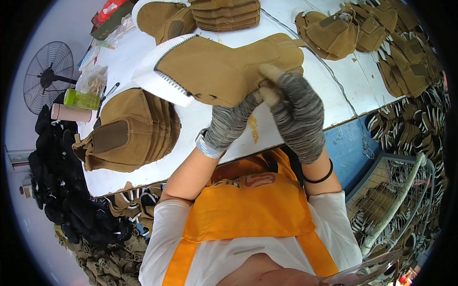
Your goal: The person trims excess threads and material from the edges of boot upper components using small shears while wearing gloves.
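Note:
Over the table I hold up a brown suede boot upper (214,66). A white lining sticks out at its toe end, edged by dark zigzag stitching. My left hand (231,119), in a grey fingerless glove, is closed on the upper's lower edge. My right hand (300,114), gloved the same way, has its fingers on the same edge near the shaft end, close to the left fingertips. Some fingertips are hidden behind the upper or folded in. To the left, a nested stack of brown uppers (131,126) lies near the table's front edge.
More uppers (224,14) lie at the back and a pile (329,35) at the right of the white table (191,164). A cable (341,86) crosses it. At left are a pink cup (71,113), green container (80,98) and fan (47,76); lower right, a wire cart (381,190).

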`<state>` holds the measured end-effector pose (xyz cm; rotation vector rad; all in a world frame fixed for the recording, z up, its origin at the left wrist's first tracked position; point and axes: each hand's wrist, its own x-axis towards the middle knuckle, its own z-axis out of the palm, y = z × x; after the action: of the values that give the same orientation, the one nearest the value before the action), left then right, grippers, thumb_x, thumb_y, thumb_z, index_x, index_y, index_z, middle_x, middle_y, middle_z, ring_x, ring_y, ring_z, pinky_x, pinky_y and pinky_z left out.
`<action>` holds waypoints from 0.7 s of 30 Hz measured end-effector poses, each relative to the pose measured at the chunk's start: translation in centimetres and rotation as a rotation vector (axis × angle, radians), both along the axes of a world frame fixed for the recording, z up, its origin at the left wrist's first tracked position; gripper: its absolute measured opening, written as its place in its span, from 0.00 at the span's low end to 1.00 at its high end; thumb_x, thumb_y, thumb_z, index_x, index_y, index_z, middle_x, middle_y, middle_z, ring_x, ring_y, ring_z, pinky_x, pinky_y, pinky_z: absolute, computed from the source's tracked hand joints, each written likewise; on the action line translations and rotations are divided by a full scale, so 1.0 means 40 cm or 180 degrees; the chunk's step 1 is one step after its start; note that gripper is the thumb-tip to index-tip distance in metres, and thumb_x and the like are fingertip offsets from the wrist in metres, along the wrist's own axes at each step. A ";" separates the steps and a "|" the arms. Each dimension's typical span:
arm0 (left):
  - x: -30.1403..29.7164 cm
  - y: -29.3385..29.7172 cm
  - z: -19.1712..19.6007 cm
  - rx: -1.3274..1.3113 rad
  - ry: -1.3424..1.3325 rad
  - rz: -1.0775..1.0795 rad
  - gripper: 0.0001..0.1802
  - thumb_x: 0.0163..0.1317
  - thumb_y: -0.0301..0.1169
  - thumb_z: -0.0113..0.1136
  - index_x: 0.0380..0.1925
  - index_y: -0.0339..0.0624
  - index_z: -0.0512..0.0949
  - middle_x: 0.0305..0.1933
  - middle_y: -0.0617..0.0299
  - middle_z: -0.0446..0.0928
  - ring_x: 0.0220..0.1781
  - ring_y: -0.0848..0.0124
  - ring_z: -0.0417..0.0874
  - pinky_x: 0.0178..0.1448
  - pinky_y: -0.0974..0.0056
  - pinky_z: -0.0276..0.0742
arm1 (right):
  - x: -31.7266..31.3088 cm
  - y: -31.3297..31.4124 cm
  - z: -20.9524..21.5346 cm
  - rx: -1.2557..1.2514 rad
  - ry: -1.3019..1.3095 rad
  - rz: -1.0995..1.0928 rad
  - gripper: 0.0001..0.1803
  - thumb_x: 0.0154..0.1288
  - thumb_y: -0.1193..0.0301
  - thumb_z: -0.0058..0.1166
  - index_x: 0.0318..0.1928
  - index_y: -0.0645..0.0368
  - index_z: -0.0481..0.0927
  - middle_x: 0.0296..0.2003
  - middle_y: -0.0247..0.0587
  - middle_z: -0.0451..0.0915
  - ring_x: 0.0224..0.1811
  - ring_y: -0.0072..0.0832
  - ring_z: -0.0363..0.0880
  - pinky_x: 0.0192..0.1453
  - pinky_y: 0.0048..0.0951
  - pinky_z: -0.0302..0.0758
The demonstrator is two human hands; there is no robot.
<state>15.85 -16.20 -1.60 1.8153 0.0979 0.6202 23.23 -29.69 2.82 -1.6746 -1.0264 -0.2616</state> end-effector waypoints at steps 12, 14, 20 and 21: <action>-0.016 0.021 -0.125 0.2239 -0.0257 0.0511 0.22 0.62 0.29 0.54 0.58 0.41 0.70 0.60 0.52 0.69 0.61 0.58 0.70 0.65 0.56 0.64 | -0.007 0.018 -0.016 -0.0137 -0.0148 0.0228 0.19 0.57 0.76 0.56 0.51 0.55 0.75 0.36 0.44 0.82 0.34 0.37 0.83 0.38 0.32 0.80; -0.019 0.019 -0.119 0.3682 -0.0334 0.1112 0.22 0.62 0.29 0.54 0.57 0.40 0.70 0.60 0.52 0.69 0.61 0.58 0.70 0.65 0.56 0.65 | -0.006 0.019 -0.023 0.0089 -0.0146 0.0246 0.19 0.56 0.76 0.56 0.51 0.56 0.75 0.35 0.44 0.82 0.32 0.36 0.83 0.37 0.32 0.80; -0.014 0.024 -0.085 0.1673 -0.0349 0.0489 0.20 0.63 0.30 0.55 0.56 0.41 0.70 0.53 0.54 0.74 0.54 0.62 0.75 0.58 0.61 0.70 | -0.038 0.036 -0.002 0.0155 0.0152 0.0221 0.18 0.58 0.80 0.54 0.51 0.61 0.75 0.37 0.43 0.81 0.36 0.28 0.80 0.42 0.26 0.77; -0.013 0.023 -0.073 0.1574 -0.0315 0.0462 0.20 0.63 0.30 0.56 0.55 0.40 0.71 0.52 0.54 0.75 0.52 0.61 0.76 0.57 0.61 0.71 | -0.036 0.039 0.007 -0.0036 0.0089 0.0208 0.18 0.58 0.80 0.54 0.50 0.61 0.75 0.36 0.43 0.81 0.35 0.28 0.80 0.41 0.25 0.77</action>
<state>15.35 -15.27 -4.52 2.2619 0.0083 0.8942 21.79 -28.12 3.10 -1.6472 -1.0615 -0.1895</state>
